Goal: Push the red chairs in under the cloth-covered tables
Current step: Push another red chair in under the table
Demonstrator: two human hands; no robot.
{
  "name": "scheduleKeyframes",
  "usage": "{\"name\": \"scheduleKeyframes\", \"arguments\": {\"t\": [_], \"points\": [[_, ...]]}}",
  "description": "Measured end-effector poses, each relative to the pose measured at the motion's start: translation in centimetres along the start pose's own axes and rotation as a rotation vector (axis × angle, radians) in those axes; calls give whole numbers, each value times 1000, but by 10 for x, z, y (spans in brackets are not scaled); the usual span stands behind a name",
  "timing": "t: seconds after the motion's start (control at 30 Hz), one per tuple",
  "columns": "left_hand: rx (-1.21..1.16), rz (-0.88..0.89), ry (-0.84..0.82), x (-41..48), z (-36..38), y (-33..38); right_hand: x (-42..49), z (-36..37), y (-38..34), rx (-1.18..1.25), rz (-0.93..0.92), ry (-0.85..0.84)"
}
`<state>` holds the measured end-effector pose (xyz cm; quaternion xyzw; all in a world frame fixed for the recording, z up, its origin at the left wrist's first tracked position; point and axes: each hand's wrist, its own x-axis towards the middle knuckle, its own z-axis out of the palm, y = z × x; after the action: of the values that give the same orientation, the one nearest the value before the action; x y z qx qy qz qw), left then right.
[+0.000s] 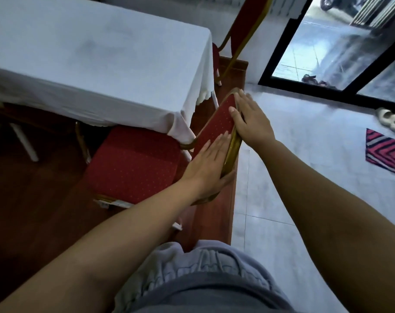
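Observation:
A red chair (133, 163) with a gold frame stands at the near corner of the white cloth-covered table (97, 59); the far edge of its seat lies under the hanging cloth. My left hand (209, 168) grips the near end of the backrest's top rail, fingers flat on the red padding. My right hand (251, 119) holds the far end of the same rail, thumb on the padded side. A second red chair (244, 32) stands at the table's far end, its seat partly hidden by the cloth.
Dark wooden flooring lies under the table, with pale tiles (305, 177) to the right. A black-framed glass door (341, 53) is at the upper right, pale shoes (389, 117) and a striped red mat (386, 152) beside it. White table legs (23, 141) show at left.

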<state>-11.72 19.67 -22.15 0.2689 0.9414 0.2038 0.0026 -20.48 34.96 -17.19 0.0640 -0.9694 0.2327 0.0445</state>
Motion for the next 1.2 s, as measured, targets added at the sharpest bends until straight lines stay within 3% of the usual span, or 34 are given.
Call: {"name": "scheduleKeyframes", "arguments": {"t": [0.47,0.83,0.97,1.2], "points": [[233,-23,44,-29,-5,-2,-9,1,3,-5,-218,-24],[304,-65,67,-109,-22,-17,-38,15,-27,87,-425,-67],[346,-162,88,-156,-32,-25,-44,26,-52,126,-497,-116],[408,-491,155,-235,-41,-38,-57,56,-99,141,-678,-243]]}}
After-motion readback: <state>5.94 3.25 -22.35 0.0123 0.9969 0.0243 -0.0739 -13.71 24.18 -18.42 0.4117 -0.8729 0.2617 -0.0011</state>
